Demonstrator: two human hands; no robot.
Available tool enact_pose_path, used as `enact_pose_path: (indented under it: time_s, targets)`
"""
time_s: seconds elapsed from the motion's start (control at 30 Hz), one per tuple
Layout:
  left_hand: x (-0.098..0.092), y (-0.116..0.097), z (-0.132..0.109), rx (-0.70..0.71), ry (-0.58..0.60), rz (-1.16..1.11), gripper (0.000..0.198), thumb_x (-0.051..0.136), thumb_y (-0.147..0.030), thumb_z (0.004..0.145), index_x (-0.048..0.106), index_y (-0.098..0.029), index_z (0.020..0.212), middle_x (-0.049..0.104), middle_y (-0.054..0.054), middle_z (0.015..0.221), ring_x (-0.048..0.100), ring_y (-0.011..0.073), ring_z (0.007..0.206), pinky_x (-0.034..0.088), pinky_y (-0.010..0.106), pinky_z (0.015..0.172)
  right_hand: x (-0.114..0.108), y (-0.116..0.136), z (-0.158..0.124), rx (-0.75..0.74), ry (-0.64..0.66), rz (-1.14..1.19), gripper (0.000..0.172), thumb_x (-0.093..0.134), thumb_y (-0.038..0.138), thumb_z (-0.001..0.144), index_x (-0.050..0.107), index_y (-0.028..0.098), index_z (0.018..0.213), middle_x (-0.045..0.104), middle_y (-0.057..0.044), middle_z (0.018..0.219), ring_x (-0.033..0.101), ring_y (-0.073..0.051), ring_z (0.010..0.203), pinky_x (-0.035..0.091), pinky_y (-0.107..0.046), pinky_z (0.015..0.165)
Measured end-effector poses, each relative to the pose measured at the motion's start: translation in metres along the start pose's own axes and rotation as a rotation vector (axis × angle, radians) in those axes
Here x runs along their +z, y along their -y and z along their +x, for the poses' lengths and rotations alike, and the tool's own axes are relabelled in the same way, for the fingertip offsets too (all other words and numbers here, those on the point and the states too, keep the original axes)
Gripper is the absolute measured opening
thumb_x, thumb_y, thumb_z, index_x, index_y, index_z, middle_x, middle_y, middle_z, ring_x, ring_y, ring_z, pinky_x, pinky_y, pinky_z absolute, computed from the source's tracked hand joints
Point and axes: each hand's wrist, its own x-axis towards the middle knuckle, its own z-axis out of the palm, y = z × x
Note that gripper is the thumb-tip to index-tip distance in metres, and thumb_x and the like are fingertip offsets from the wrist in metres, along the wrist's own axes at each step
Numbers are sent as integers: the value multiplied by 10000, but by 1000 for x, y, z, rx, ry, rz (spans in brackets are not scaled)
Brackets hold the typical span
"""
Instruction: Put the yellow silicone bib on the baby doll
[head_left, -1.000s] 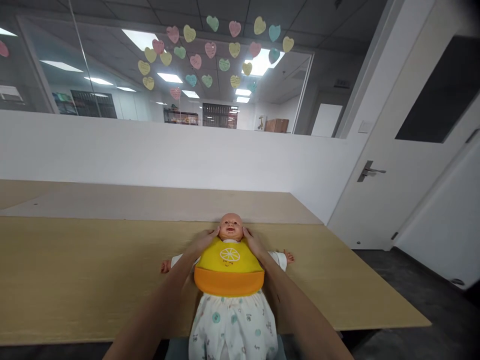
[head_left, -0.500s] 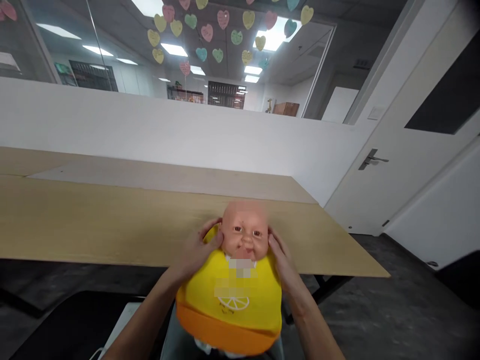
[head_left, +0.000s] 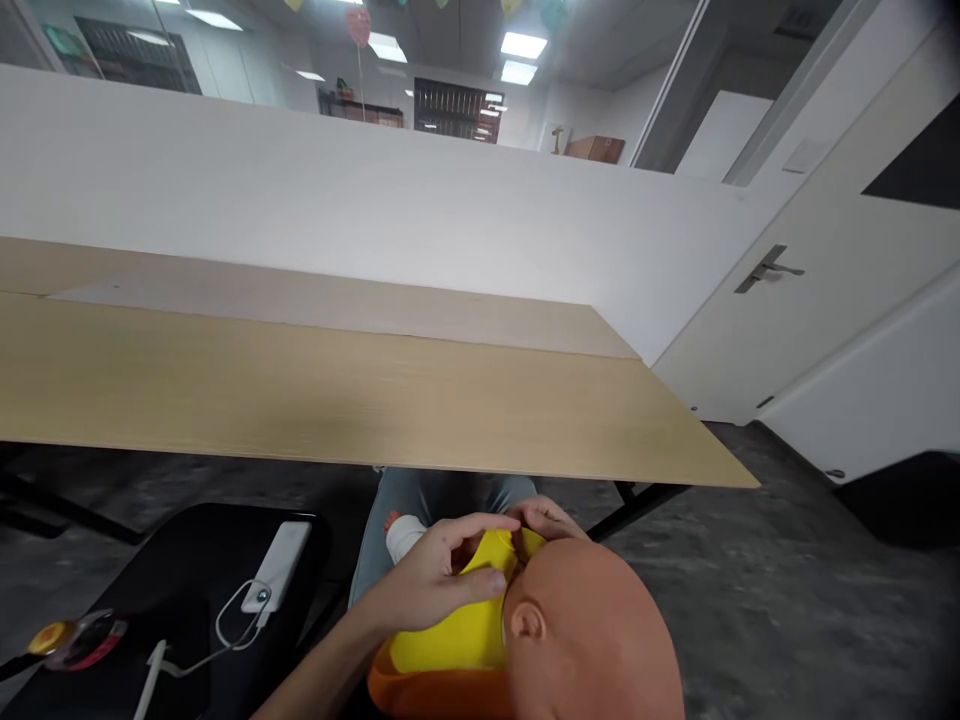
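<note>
A baby doll (head_left: 600, 630) lies over my lap, its bald head at the lower right with one ear showing and the face turned out of sight. Around its neck is a yellow bib (head_left: 450, 640) with an orange lower band. My left hand (head_left: 442, 575) pinches the yellow fabric beside the neck between thumb and fingers. Just past the head, my right hand (head_left: 551, 517) has its fingers closed at the bib's neck edge; the head hides part of this hand. A white sleeve (head_left: 403, 538) with a small doll hand pokes out beyond my left hand.
In front of my knees runs a wooden table (head_left: 337, 400). On the left, a black chair (head_left: 195, 560) carries a white power bank (head_left: 281, 562) with a cable and a yellow-and-black item (head_left: 52, 638). A white door (head_left: 817, 290) stands at the right.
The doll has come down from the table edge onto my lap, turning from facing me to lying sideways. My hands have left the sides of its head for the bib's neck edge.
</note>
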Motion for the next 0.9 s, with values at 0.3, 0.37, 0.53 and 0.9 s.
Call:
enact_pose_path:
  time_s: [0.3,0.37,0.53,0.9]
  targets:
    - [17,43,4,-17,-122,-11,420,610,-298,863,525,-188,1260,539,-38,686,444,97,612,298,214,566,-8,3,36,21,408,-378,443,745,537,693,579,127,667,431,38,582,324,-65,546,233,-224,509]
    - [15,43,4,-23,-113,-48,387,606,-275,855,514,-192,1222,550,-36,699,447,97,619,299,218,581,-8,-3,34,21,356,-391,469,673,572,761,543,132,667,413,35,589,327,-70,554,234,-231,517]
    - [7,39,2,-87,-101,-159,304,591,-170,790,463,-204,1064,549,-56,686,443,87,618,290,214,590,-10,-11,24,31,210,-321,516,563,625,832,459,146,668,394,26,593,322,-72,547,210,-233,512]
    - [-11,45,-4,-130,9,-359,301,571,-81,702,454,-209,948,608,-40,732,507,81,599,288,202,574,0,-16,20,-70,86,-227,532,550,624,840,369,169,630,318,27,609,263,-87,567,167,-261,539]
